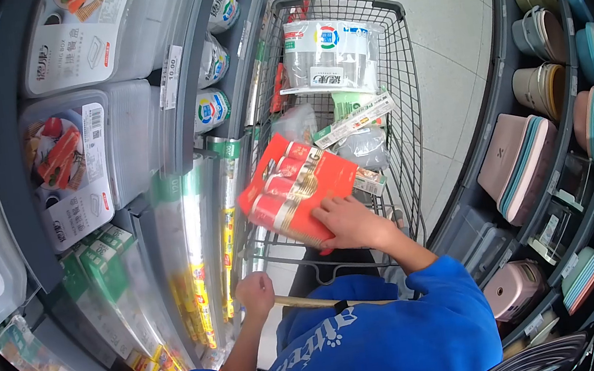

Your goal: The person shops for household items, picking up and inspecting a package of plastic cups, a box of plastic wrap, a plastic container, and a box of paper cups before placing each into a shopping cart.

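Note:
My right hand (350,222) grips the near right edge of a red pack (301,189) with white and gold printing, which looks like several cylinders side by side. The pack lies tilted over the near left part of the wire shopping cart (409,83). My left hand (256,294) is closed in a fist at the left end of the cart's pale wood-coloured handle bar (308,302). Beyond the red pack, the cart holds a long white and green box (354,120), a grey bagged bundle (365,149) and a large clear-wrapped pack (329,55).
On the left, shelves carry stacked clear food boxes (76,164), wrapped rolls (211,110) and upright long boxes (198,257). Shelves on the right hold pink trays (512,159), bowls (536,89) and a pink container (514,291). Tiled floor (439,12) runs along the cart's right side.

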The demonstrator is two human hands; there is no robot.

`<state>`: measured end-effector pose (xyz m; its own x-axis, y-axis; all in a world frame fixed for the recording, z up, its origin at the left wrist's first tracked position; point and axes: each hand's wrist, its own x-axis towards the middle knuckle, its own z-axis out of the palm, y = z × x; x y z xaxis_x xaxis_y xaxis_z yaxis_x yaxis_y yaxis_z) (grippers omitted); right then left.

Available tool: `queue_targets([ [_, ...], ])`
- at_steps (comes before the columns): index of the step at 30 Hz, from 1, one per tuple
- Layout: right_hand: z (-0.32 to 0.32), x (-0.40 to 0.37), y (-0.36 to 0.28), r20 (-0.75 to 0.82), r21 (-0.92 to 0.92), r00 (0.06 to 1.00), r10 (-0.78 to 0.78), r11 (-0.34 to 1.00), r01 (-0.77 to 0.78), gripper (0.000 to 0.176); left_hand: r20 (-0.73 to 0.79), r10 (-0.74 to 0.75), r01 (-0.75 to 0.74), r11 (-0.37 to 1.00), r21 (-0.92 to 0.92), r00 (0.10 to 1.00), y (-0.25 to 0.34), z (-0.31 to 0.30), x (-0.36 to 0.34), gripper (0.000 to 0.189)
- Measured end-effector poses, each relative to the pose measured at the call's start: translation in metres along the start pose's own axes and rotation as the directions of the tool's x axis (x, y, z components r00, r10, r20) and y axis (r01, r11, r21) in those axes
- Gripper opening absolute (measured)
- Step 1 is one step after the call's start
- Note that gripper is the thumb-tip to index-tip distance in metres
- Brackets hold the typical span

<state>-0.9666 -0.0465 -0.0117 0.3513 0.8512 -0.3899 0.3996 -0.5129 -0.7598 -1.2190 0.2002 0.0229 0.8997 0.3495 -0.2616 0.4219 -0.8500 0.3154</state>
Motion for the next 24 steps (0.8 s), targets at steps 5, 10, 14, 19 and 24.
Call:
queue_targets([
  [5, -0.012, 0.034, 0.042, 0.113, 0.345, 0.990, 0.079, 0.932, -0.114, 0.055, -0.033, 0.032, -0.033, 0.999, -0.019, 0.999, 0.000, 0.000, 0.000, 0.008],
  [10, -0.014, 0.044, 0.076, -0.184, 0.264, 0.975, 0.127, 0.962, -0.075, 0.050, -0.035, 0.050, -0.050, 0.999, 0.001, 0.998, -0.002, 0.001, 0.002, 0.009],
  [14, 0.015, 0.064, 0.109, -0.278, 0.135, 0.930, 0.241, 0.968, -0.211, 0.048, 0.008, 0.006, -0.006, 1.000, -0.010, 1.000, 0.000, 0.000, 0.001, 0.007],
  [19, 0.026, 0.084, 0.165, -0.367, 0.061, 0.861, 0.352, 0.933, -0.355, 0.046, -0.015, 0.035, -0.035, 0.999, -0.001, 0.999, 0.000, 0.001, 0.003, 0.009],
  [24, 0.017, 0.107, 0.234, -0.557, 0.167, 0.728, 0.400, 0.913, -0.373, 0.047, -0.026, 0.026, -0.026, 1.000, -0.007, 0.999, -0.002, 0.003, 0.002, 0.009],
])
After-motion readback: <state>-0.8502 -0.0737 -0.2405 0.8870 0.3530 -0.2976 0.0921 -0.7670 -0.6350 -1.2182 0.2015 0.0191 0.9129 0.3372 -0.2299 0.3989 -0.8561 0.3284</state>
